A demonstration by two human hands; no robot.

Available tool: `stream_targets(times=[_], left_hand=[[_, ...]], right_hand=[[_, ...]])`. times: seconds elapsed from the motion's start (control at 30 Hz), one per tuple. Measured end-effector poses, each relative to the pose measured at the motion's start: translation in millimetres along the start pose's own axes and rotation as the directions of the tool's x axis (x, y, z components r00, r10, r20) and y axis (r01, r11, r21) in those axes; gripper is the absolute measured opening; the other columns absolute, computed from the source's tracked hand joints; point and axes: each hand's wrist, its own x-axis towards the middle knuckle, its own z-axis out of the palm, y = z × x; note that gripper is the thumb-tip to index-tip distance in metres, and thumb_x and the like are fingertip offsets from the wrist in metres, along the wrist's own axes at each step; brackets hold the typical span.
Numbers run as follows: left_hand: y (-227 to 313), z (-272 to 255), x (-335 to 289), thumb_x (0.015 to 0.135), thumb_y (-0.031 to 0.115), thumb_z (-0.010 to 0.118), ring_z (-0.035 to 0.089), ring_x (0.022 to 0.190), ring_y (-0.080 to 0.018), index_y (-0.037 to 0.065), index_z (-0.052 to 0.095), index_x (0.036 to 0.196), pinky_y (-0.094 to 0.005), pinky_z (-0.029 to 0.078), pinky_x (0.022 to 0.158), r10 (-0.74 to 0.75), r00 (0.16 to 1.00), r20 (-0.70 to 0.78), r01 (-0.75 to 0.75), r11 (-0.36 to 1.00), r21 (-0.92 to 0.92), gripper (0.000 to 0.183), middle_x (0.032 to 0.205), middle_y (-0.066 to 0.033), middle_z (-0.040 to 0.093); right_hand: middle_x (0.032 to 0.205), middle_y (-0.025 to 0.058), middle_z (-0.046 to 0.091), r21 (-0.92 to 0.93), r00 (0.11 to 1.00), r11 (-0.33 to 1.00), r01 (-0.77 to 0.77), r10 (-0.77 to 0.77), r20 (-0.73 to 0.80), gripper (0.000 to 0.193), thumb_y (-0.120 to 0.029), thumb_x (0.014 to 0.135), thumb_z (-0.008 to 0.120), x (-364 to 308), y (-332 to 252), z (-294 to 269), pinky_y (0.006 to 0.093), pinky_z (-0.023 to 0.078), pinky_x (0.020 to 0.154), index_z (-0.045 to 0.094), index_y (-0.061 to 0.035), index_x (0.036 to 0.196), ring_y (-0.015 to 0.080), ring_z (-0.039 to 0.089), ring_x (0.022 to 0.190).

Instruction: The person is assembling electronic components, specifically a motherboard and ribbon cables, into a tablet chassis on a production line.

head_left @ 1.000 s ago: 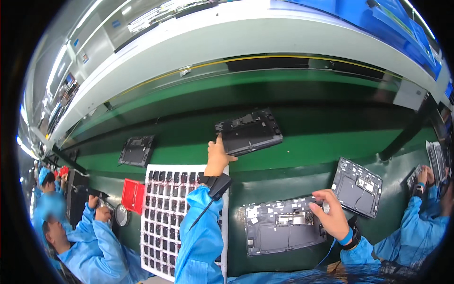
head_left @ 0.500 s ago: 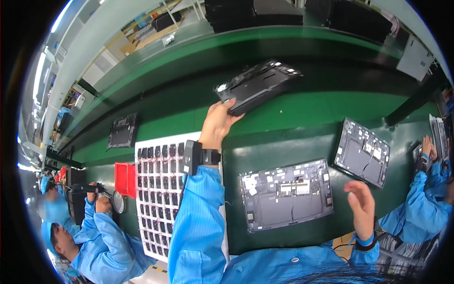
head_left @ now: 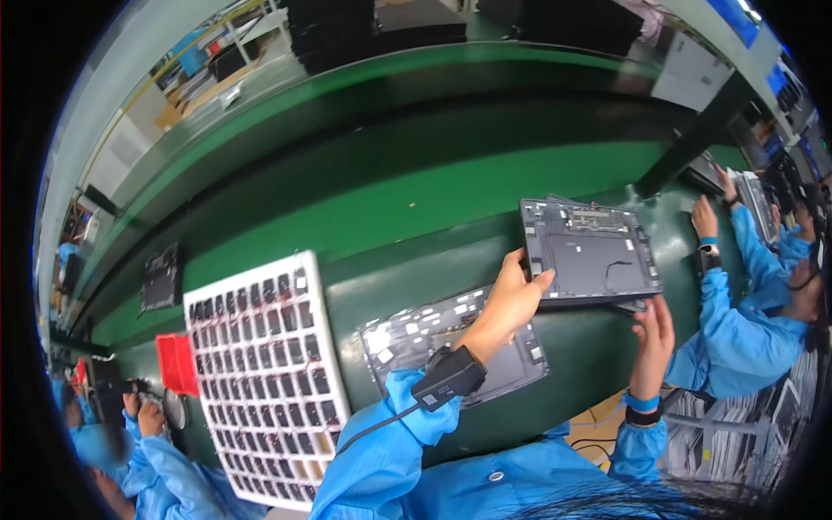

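My left hand (head_left: 511, 299) grips a dark grey laptop housing (head_left: 585, 260) by its left edge, thumb on top. A circuit board strip runs along the housing's far side. My right hand (head_left: 654, 347) is at its near right corner, fingers apart and fingertips at the edge; whether they bear any weight I cannot tell. A sliver of another grey panel (head_left: 634, 306) shows from under the held housing. Left of it, a second laptop housing (head_left: 399, 338) with white stickers lies on the green bench, partly covered by my left hand and wrist.
A white foam tray (head_left: 334, 381) with rows of small black parts lies left, beside a red bin (head_left: 178, 364). Another dark housing (head_left: 160, 279) lies far left. Co-workers sit at both sides; one's hand (head_left: 705, 218) is near on the right. A dark post (head_left: 693, 139) stands at the right.
My left hand has carried the housing from the far middle of the bench to the right, over where another housing lay. My right hand has come to its corner. The view has swung right.
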Motion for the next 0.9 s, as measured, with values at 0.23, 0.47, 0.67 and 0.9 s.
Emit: stream_targets(times=[0.23,0.47,0.67,0.9], left_hand=[[-1,2,-7,0.101,0.021,0.078,0.065,0.117,-0.0360,-0.006,0.052,0.154,-0.0419,0.054,0.105,0.509,0.854,-0.106,-0.293,0.641,0.709,0.065,0.144,-0.0260,0.053],[81,-115,-145,0.099,0.016,0.079,0.065,0.124,-0.0307,0.003,0.073,0.127,-0.0393,0.048,0.107,0.599,0.758,-0.260,-0.211,0.601,0.771,0.031,0.130,-0.0167,0.068],[19,-116,-200,0.092,0.007,0.082,0.058,0.130,-0.0377,0.006,0.076,0.121,-0.0456,0.047,0.112,0.508,0.820,-0.263,-0.041,0.511,0.859,0.029,0.137,-0.0154,0.062],[-4,-86,-198,0.091,0.011,0.082,0.049,0.146,-0.0387,0.004,0.066,0.143,-0.0592,0.035,0.121,0.490,0.845,-0.215,0.006,0.393,0.919,0.055,0.151,-0.0126,0.055]], right_hand=[[0.121,0.0032,0.069,-0.118,0.995,0.992,0.042,-0.031,0.092,0.032,-0.021,0.111,0.068,-4,-1,14,0.0275,0.048,0.092,0.070,0.0016,0.133,0.0110,0.060,0.103],[0.115,0.0139,0.069,-0.119,0.540,0.769,0.628,-0.320,0.779,0.018,-0.001,0.094,0.077,-50,-74,96,0.0356,0.051,0.094,0.072,0.0010,0.111,0.0288,0.067,0.105],[0.127,0.0140,0.063,-0.054,0.198,0.511,0.858,-0.231,0.953,0.043,-0.014,0.086,0.086,-72,-63,192,0.0454,0.046,0.099,0.071,-0.0046,0.125,0.0353,0.061,0.118],[0.129,0.0139,0.061,-0.044,0.146,0.569,0.821,-0.135,0.980,0.052,-0.010,0.082,0.088,-69,-55,204,0.0458,0.043,0.102,0.065,-0.0031,0.128,0.0359,0.058,0.119]])
